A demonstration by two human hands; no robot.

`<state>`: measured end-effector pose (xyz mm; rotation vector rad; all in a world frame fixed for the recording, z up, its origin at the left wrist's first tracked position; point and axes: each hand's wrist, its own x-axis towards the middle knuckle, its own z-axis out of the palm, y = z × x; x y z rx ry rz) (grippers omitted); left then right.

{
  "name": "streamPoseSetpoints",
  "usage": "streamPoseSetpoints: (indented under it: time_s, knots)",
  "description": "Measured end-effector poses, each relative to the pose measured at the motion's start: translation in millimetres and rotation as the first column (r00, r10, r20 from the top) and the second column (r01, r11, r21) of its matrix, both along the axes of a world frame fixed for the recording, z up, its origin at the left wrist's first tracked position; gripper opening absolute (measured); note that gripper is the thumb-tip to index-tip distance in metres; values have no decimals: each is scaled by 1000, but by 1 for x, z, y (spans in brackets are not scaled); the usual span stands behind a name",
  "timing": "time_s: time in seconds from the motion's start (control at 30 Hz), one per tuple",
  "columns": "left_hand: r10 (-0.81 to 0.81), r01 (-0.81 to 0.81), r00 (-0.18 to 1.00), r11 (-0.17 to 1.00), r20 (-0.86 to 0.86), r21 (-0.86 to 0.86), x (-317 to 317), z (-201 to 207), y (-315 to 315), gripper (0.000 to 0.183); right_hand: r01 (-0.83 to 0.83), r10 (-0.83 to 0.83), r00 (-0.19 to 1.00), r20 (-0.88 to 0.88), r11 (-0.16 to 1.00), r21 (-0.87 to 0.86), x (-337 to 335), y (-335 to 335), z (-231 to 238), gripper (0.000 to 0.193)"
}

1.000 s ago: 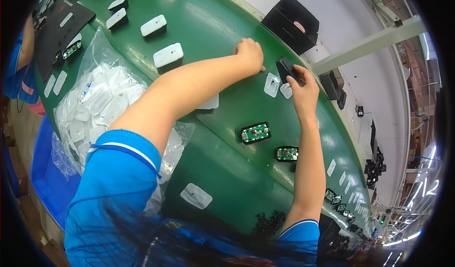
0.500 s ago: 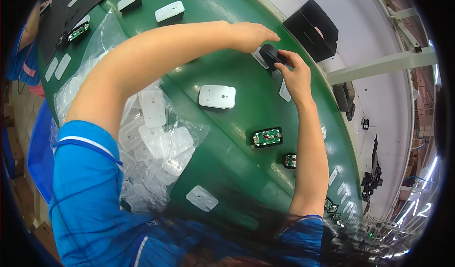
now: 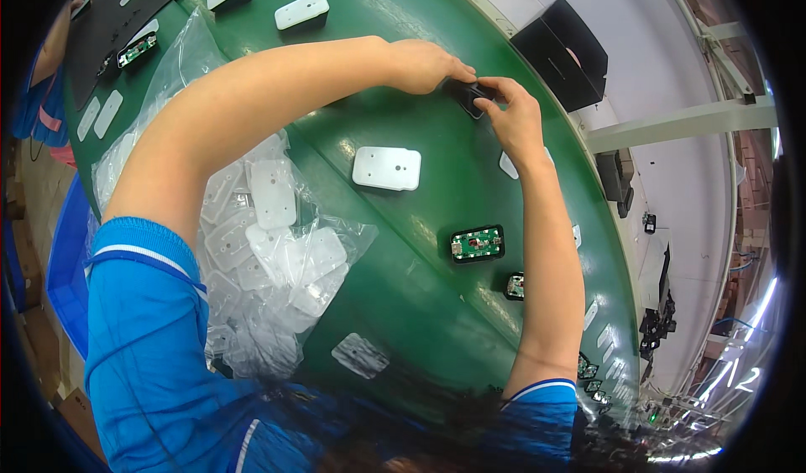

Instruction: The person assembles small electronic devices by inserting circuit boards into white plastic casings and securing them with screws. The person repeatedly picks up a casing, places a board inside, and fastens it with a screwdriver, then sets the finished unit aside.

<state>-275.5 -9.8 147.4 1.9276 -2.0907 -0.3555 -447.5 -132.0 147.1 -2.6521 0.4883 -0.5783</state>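
Toward the far right of the green table, my left hand (image 3: 422,66) and my right hand (image 3: 516,125) meet at a small black casing (image 3: 470,99). The thumb and fingers of the right hand close on its right side. My left fingers press together against its far left edge, their tips partly hidden. Nearer to me lies a white plate (image 3: 386,168) with rounded corners and small holes, apparently stacked on others. A black casing with a green circuit board (image 3: 477,244) rests below it to the right.
A clear plastic bag of white plates (image 3: 273,192) lies under my left arm. White-topped black casings (image 3: 302,11) stand at the far side. Beyond the table's right edge sits an open black box (image 3: 561,53). Another person's arm (image 3: 52,49) shows at far left, near a dark mat (image 3: 117,20).
My left hand has come down from above the black casing onto it. The right hand has shifted slightly left and tipped the casing lower, between both hands.
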Motion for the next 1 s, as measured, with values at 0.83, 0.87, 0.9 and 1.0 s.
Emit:
streamPoseSetpoints:
  time_s: [0.83, 0.87, 0.9, 1.0]
  knots:
    - [-23, 78, 977, 964, 213, -252, -5, -24, -7, 45, 89, -90, 996, 3, 989, 115, 16, -7, -12, 25]
    - [-1, 61, 969, 969, 246, -237, -10, -20, -14, 42, 89, -81, 996, -44, 971, 222, 18, -18, -5, 25]
    - [21, 42, 961, 974, 277, -221, -13, -20, -20, 39, 92, -65, 994, -93, 940, 328, 21, -25, 1, 26]
    - [97, 7, 960, 929, 262, -370, -12, -23, -35, 34, 92, -21, 988, -151, 871, 482, 26, -38, 8, 26]
